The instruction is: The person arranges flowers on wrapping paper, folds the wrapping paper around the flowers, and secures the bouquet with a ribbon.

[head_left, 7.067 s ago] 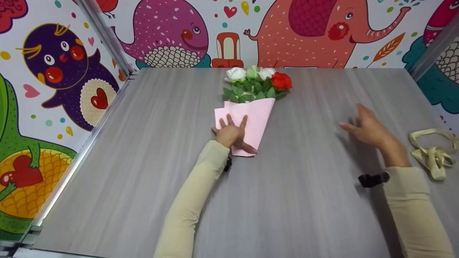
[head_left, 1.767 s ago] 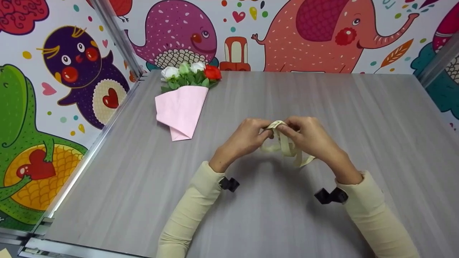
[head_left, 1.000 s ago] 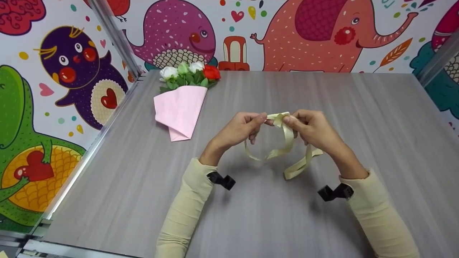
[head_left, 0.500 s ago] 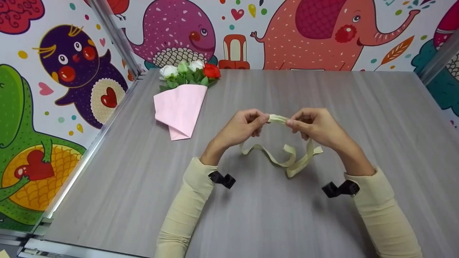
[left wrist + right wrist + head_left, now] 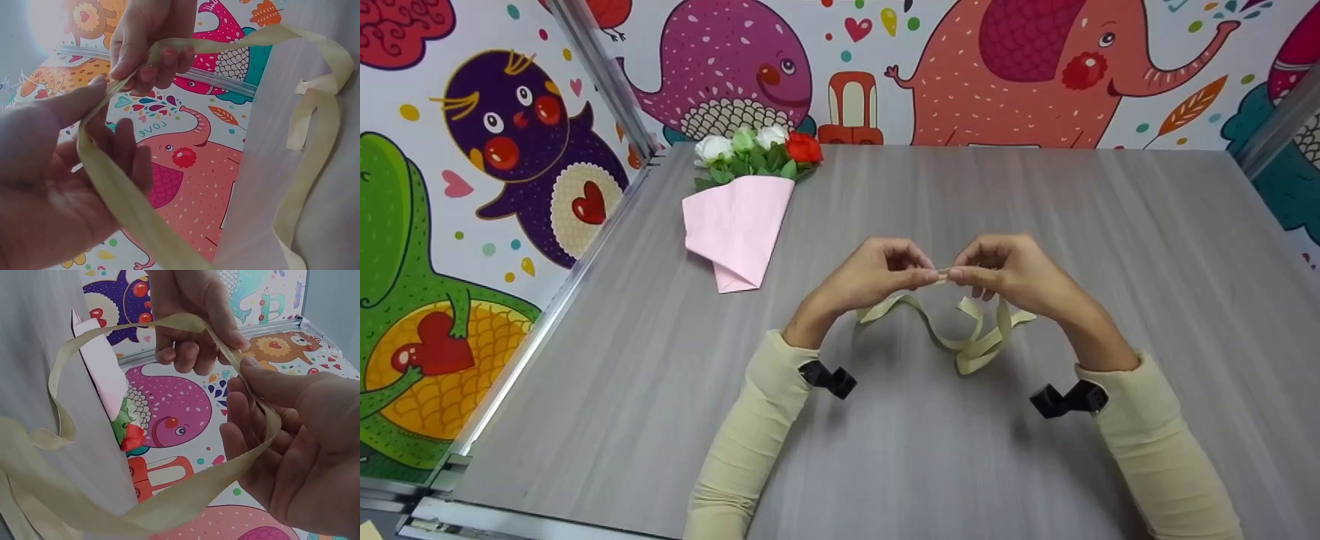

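Note:
A pale yellow-green ribbon (image 5: 975, 349) runs between both hands above the table and trails in loose curls below them. My left hand (image 5: 877, 274) pinches it between thumb and forefinger. Close to those fingertips, my right hand (image 5: 1012, 270) pinches the same ribbon, leaving only a short stretch between the two. In the left wrist view, the ribbon (image 5: 135, 208) passes across the left palm and hangs down. The right wrist view shows the ribbon (image 5: 185, 495) looping from the right hand toward the table. No knot is visible in it now.
At the back left lies a bouquet wrapped in pink paper (image 5: 742, 232), with white, pale green and red flowers (image 5: 804, 148) on top. The grey table (image 5: 930, 450) meets cartoon-printed walls (image 5: 1012, 90) at the back and left. A metal rail (image 5: 521, 330) follows the left edge.
The bouquet has shifted left since the earliest frame, and both hands have taken up the ribbon. Its tangled bow has come loose into a trailing strip. Most recently, the fingertips have moved closer together.

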`<state>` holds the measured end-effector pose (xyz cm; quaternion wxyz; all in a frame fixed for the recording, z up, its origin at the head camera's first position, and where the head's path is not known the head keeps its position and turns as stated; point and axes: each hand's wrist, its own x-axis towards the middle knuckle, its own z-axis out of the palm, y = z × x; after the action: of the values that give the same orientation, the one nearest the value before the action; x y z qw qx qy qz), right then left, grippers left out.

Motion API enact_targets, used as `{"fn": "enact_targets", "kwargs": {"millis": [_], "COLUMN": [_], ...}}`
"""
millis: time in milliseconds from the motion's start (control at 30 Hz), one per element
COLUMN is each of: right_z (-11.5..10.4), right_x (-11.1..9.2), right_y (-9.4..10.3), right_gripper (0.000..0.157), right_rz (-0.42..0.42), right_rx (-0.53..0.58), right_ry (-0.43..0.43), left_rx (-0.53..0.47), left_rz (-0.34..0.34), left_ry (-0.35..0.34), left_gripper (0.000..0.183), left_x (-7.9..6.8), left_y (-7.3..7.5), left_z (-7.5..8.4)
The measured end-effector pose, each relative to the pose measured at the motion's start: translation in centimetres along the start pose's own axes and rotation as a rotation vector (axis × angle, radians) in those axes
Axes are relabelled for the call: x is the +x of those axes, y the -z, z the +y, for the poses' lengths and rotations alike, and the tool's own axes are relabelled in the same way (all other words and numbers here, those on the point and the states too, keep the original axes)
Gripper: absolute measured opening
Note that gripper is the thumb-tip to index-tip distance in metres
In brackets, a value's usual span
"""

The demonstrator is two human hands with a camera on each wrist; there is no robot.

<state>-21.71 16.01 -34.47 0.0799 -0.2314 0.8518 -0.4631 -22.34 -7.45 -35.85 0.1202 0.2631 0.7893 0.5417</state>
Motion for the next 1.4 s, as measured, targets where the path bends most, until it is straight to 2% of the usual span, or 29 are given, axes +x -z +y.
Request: {"fn": "enact_targets", "kwargs": {"millis": [200, 400, 500, 600, 800, 967, 1100, 1200, 1300, 1400], "right_z": [0.4, 0.9, 1.5, 2.2, 4.0, 5.7, 7.2, 8.2, 9.0, 9.7], "right_x": [0.0, -0.5, -0.8, -1.2, -2.1, -3.1, -3.9, -4.5, -4.9, -5.3], "right_y": [0.5, 1.7, 2.5, 3.3, 5.0, 6.6, 7.8, 8.3, 8.7, 9.3], "right_gripper": [0.015, 0.017, 0.019, 0.023, 0.031, 0.032, 0.031, 0.03, 0.03, 0.03], "right_rz": [0.004, -0.005, -0.001, 0.0, -0.013, -0.02, -0.044, -0.065, -0.068, -0.057], "right_rx": [-0.025, -0.053, -0.075, -0.078, -0.085, -0.12, -0.138, -0.139, -0.15, -0.169], "right_ry": [-0.062, -0.13, -0.179, -0.232, -0.31, -0.37, -0.405, -0.416, -0.423, -0.432], "left_rx": [0.025, 0.035, 0.038, 0.072, 0.203, 0.255, 0.335, 0.402, 0.451, 0.491], "left_rz": [-0.006, 0.01, 0.029, 0.057, 0.111, 0.116, 0.117, 0.1, 0.059, 0.056], "left_ry": [0.126, 0.19, 0.223, 0.252, 0.318, 0.395, 0.425, 0.436, 0.423, 0.391], "left_gripper": [0.02, 0.019, 0.018, 0.017, 0.02, 0.021, 0.018, 0.012, 0.005, 0.004], "left_x": [-0.1, -0.5, -1.2, -2.1, -4.3, -6.3, -8.1, -9.0, -9.6, -10.2], "left_y": [0.7, 1.8, 2.6, 3.8, 7.1, 10.0, 11.6, 12.2, 12.5, 13.0], "left_z": [-0.1, -0.4, -0.8, -1.6, -3.6, -4.8, -5.6, -6.0, -6.3, -6.5]}}
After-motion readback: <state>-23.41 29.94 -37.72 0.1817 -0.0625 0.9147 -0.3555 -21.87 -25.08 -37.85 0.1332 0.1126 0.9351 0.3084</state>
